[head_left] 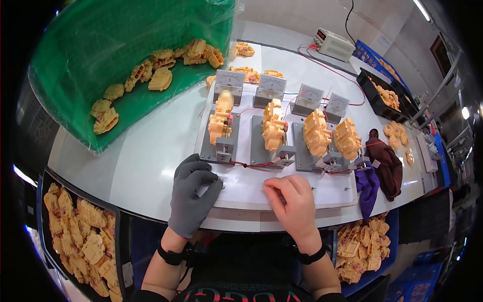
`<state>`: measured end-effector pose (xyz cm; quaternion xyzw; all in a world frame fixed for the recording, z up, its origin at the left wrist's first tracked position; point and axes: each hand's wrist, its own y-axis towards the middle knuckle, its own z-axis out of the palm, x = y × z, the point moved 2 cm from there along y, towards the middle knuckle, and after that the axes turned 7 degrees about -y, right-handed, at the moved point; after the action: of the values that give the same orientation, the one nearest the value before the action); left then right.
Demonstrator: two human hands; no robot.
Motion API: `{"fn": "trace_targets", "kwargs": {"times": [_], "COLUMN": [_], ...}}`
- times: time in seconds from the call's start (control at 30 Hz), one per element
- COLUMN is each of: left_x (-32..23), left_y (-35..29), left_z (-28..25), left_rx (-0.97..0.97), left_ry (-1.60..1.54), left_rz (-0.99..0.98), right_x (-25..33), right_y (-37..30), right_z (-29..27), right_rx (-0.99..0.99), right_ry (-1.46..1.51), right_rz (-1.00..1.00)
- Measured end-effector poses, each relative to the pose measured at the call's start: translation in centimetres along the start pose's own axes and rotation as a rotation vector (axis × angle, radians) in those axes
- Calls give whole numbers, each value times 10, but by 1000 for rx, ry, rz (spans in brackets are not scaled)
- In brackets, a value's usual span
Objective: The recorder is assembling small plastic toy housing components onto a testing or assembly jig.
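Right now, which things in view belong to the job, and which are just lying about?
Likely in use:
- analog meters
- grey fixtures
- mounted tan plastic housings
- bench power supply

Likely just lying about:
- purple cloth
- brown cloth

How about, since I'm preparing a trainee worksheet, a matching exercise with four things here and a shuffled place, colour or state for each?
Column one
1. Left hand
2. Right hand
3. Purple cloth
4. Power supply box

Column two
a. Beside the brown cloth
b. Gloved in grey
c. Off-white, standing beyond the meters
d. Without a glove

Right pairs: 1-b, 2-d, 3-a, 4-c
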<state>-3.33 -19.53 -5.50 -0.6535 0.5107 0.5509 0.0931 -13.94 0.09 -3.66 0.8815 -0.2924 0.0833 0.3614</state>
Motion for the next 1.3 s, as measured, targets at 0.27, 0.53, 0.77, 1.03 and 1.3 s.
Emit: {"fn": "trace_targets", "kwargs": {"times": [0.27, 0.53, 0.77, 1.03, 1.3], "left_x": [0, 4, 4, -1, 6], "left_y": [-2, 0, -2, -1, -2], "left_z": [0, 2, 1, 4, 1], "left_rx": [-28, -15, -21, -4, -23], "left_ry": [-13, -23, -35, -47, -50], "left_rz": [-41, -42, -39, -48, -73], "right_x": [1, -1, 0, -1, 0], "right_y": [1, 2, 1, -2, 2], "right_z": [1, 1, 3, -1, 3], "right_rx": [-46, -42, -45, -54, -54], "right_ry": [-26, -37, -25, -39, -25], "right_rz": [-3, 6, 17, 28, 12]}}
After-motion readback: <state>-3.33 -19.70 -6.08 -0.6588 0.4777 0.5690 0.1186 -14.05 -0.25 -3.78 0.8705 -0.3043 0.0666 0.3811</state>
